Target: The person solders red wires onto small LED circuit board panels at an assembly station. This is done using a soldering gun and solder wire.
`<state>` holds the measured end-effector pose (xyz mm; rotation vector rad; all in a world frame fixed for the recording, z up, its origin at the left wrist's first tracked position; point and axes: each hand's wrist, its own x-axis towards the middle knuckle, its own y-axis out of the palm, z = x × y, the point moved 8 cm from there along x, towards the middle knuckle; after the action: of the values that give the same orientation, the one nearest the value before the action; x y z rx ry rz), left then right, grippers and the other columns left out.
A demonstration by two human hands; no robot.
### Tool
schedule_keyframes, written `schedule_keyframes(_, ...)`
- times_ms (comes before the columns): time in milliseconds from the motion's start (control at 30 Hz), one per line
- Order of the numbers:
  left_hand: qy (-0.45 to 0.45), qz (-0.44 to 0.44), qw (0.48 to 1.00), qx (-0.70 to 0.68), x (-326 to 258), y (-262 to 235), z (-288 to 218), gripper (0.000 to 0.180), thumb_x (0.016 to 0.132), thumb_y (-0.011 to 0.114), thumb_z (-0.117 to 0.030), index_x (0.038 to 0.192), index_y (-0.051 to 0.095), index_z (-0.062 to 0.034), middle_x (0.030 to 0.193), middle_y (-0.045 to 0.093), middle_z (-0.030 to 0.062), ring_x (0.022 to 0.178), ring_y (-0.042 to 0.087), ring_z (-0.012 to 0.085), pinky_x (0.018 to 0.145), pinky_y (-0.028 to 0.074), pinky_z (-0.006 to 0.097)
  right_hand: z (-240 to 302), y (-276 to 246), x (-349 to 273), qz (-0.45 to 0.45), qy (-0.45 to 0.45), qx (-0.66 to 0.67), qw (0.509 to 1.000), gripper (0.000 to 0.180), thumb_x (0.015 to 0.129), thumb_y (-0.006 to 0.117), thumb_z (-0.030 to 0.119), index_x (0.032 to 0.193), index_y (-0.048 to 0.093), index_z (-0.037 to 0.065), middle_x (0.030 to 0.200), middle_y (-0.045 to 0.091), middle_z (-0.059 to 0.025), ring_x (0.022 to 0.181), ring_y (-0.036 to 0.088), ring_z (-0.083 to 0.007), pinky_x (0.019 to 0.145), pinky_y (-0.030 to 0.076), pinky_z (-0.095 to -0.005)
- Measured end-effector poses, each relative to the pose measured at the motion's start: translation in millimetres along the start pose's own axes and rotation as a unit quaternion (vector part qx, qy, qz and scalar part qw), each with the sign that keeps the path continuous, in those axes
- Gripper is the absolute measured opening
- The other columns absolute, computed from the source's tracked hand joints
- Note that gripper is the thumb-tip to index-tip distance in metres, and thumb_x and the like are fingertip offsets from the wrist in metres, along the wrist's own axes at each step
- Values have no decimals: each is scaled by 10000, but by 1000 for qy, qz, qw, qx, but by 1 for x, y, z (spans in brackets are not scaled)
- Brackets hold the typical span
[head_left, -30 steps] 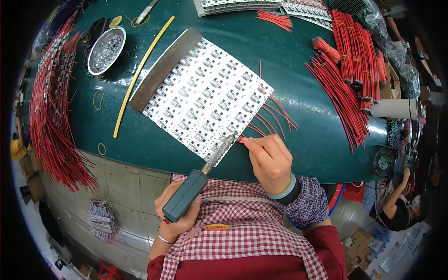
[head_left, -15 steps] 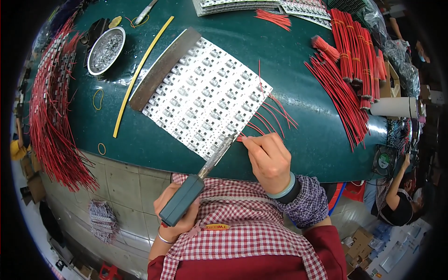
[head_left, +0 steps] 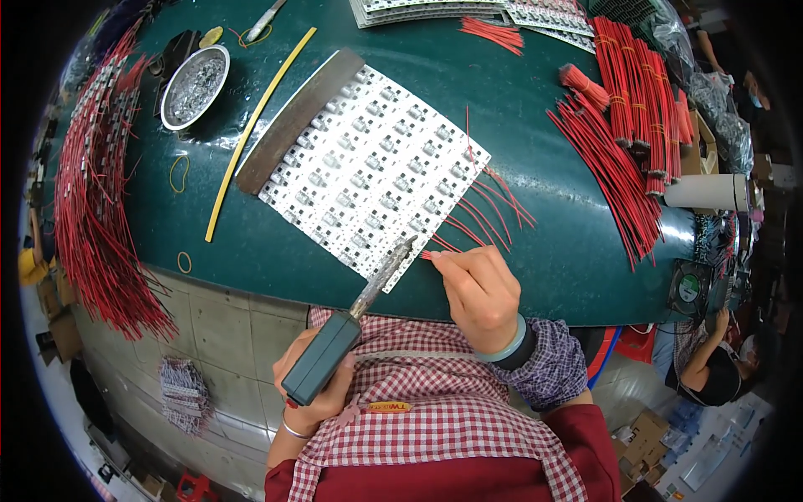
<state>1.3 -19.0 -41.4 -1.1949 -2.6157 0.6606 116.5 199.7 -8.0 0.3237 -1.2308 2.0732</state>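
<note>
My left hand [head_left: 332, 395] is closed round the green handle of a soldering iron [head_left: 323, 358]. The iron's dark, crusted tip lies over the lower right edge of a white circuit board panel [head_left: 347, 159] filled with rows of small components. Between thumb and fingertips, my right hand [head_left: 487, 294] pinches red wires [head_left: 427, 254] at that same edge, close to the iron's tip. How many wires it holds is hard to make out. Several other red wires [head_left: 488, 209] stick out from the panel's right edge. A brown bar [head_left: 301, 121] lies across the panel's upper left side.
Left of the panel are a yellow strip [head_left: 255, 125], a metal bowl [head_left: 195, 88] of grey scraps and a hanging bunch of wired boards [head_left: 92, 209]. Bundled red wires [head_left: 619, 92] lie at the right, stacked panels [head_left: 427, 12] at the back. A co-worker [head_left: 715, 364] sits at far right.
My right hand has shifted slightly left and down along the panel's edge with the wires. The iron's tip has moved a little left, and the panel appears slightly shifted.
</note>
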Motion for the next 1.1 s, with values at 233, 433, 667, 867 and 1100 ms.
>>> schedule_keyframes(233,24,14,999,27,10,0,-15,235,705,739,31,934,701,67,909,696,181,813,714,320,723,580,359,-1,4,-3,16,2,5,1000,365,678,716,-103,1032,674,-28,865,646,-107,747,608,-248,606,525,-322)
schedule_keyframes(433,31,-4,999,8,16,-1,-24,209,702,737,29,906,705,56,879,688,159,775,707,304,681,571,349,1,7,-4,17,5,1,1000,361,675,707,-101,1027,677,-29,860,638,-103,748,603,-248,604,521,-327)
schedule_keyframes(667,62,6,997,43,19,1,-31,158,697,737,4,848,702,32,834,673,145,701,675,293,625,547,340,1,8,-3,24,12,-16,1000,312,688,702,-80,994,688,-23,854,633,-99,747,601,-246,612,520,-325)
schedule_keyframes(867,66,1,997,39,18,0,-29,142,691,739,4,826,700,25,803,662,138,686,669,289,600,543,339,2,9,-3,26,11,-22,999,305,684,704,-74,984,688,-21,849,633,-98,747,603,-241,609,522,-326)
schedule_keyframes(1100,25,-10,999,32,2,-7,-11,185,705,743,-5,878,702,46,825,668,154,698,681,299,617,553,346,2,10,-5,20,8,-31,999,314,676,701,-74,985,692,-18,843,637,-95,743,609,-240,596,523,-323)
